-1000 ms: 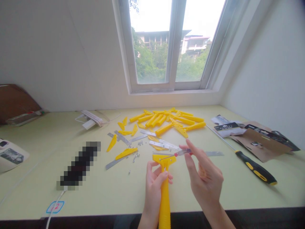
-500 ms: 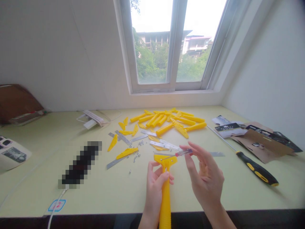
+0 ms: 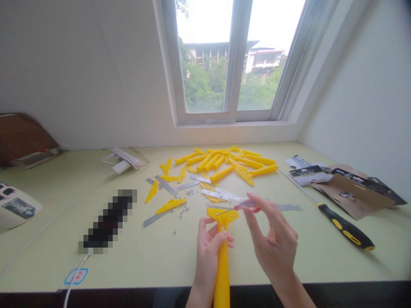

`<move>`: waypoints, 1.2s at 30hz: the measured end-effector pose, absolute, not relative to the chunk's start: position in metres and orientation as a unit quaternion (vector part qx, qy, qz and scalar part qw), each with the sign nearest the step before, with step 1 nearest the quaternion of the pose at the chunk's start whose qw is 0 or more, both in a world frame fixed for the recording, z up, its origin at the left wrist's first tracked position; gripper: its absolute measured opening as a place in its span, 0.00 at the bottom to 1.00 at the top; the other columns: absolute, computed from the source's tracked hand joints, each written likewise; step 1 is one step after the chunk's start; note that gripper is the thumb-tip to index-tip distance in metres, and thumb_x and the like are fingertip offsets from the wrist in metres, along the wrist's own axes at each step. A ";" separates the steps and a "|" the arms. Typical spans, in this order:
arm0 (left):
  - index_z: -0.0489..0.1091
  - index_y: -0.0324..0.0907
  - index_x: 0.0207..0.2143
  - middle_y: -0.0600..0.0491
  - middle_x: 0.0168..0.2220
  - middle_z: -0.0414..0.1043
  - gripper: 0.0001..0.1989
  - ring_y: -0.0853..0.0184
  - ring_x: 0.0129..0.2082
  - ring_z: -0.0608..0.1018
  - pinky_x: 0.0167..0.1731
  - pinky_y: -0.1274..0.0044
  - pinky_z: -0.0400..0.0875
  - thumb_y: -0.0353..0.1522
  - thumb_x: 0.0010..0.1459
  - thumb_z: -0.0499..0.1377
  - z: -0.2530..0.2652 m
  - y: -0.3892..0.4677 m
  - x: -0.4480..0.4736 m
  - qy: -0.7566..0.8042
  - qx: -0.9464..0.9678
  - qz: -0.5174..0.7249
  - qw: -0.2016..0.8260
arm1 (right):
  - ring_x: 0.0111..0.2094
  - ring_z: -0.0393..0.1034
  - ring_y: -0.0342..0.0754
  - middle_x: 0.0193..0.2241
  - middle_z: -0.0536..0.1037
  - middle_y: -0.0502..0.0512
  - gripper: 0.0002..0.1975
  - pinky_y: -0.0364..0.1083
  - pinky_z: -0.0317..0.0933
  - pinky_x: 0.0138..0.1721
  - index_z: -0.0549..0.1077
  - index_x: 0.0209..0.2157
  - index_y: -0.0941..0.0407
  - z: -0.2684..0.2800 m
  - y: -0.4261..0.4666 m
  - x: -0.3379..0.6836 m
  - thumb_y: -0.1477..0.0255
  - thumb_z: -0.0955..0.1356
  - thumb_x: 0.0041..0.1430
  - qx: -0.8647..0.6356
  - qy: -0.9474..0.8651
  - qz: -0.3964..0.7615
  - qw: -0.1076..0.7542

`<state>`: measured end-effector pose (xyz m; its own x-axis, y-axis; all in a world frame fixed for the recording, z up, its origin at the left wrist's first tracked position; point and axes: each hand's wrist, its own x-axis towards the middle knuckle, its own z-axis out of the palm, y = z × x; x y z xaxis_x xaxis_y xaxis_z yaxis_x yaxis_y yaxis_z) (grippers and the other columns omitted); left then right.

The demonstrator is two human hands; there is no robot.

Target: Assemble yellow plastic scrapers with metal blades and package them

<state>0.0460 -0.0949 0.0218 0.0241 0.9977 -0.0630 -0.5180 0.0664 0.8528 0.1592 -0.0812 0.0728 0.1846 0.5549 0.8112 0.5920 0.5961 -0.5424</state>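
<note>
My left hand [image 3: 209, 248] is wrapped round the neck of a yellow scraper [image 3: 222, 265], its wide head facing away from me. A metal blade edge shows along the top of that head, and screws sit in its face. Between thumb and fingertips, my right hand [image 3: 278, 237] pinches the clear reddish handle of a small screwdriver [image 3: 248, 204]. The thin shaft runs left across the scraper head, its tip by a screw at the left side. Whether the tip sits in the screw I cannot tell. Loose screws [image 3: 183, 209] lie beyond my left hand.
Several yellow scraper handles [image 3: 221, 173] are heaped at the back, with yellow plates [image 3: 171, 206] and metal blades [image 3: 165, 185] before them. A large black-and-yellow screwdriver [image 3: 346, 227] and torn packaging [image 3: 349, 194] lie right. A blurred-out dark object [image 3: 109, 220] with a white cable lies left.
My right hand has shifted slightly left, and its fingers have turned the screwdriver handle a little. My left hand and the scraper have hardly moved.
</note>
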 end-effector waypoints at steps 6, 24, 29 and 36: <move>0.55 0.43 0.36 0.54 0.27 0.72 0.09 0.72 0.24 0.71 0.28 0.79 0.63 0.26 0.54 0.54 0.026 -0.094 0.046 0.370 0.332 0.592 0.635 | 0.33 0.69 0.47 0.33 0.73 0.52 0.17 0.48 0.64 0.35 0.72 0.43 0.51 0.071 -0.082 0.160 0.79 0.68 0.51 -0.424 -0.620 0.036 0.659; 0.55 0.42 0.37 0.53 0.27 0.73 0.09 0.72 0.23 0.70 0.29 0.78 0.62 0.26 0.54 0.53 0.024 -0.094 0.046 0.365 0.341 0.589 0.635 | 0.31 0.68 0.44 0.35 0.72 0.52 0.16 0.44 0.63 0.32 0.73 0.42 0.52 0.069 -0.082 0.160 0.81 0.67 0.52 -0.396 -0.630 0.077 0.664; 0.55 0.42 0.36 0.54 0.26 0.72 0.10 0.72 0.23 0.70 0.29 0.78 0.62 0.26 0.53 0.54 0.024 -0.094 0.045 0.368 0.339 0.588 0.635 | 0.38 0.69 0.47 0.39 0.74 0.54 0.21 0.49 0.62 0.42 0.65 0.52 0.52 0.073 -0.081 0.161 0.80 0.63 0.57 -0.400 -0.661 0.102 0.626; 0.56 0.42 0.36 0.54 0.28 0.73 0.10 0.73 0.23 0.71 0.29 0.78 0.63 0.26 0.53 0.54 0.024 -0.094 0.044 0.368 0.324 0.591 0.640 | 0.35 0.68 0.46 0.37 0.71 0.53 0.19 0.47 0.65 0.35 0.71 0.45 0.51 0.065 -0.076 0.157 0.80 0.68 0.51 -0.389 -0.625 0.096 0.669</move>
<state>0.0444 -0.0940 0.0236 0.0291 0.9956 -0.0885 -0.5188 0.0907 0.8501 0.1573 -0.0764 0.0647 0.1992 0.6156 0.7625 0.3581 0.6785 -0.6414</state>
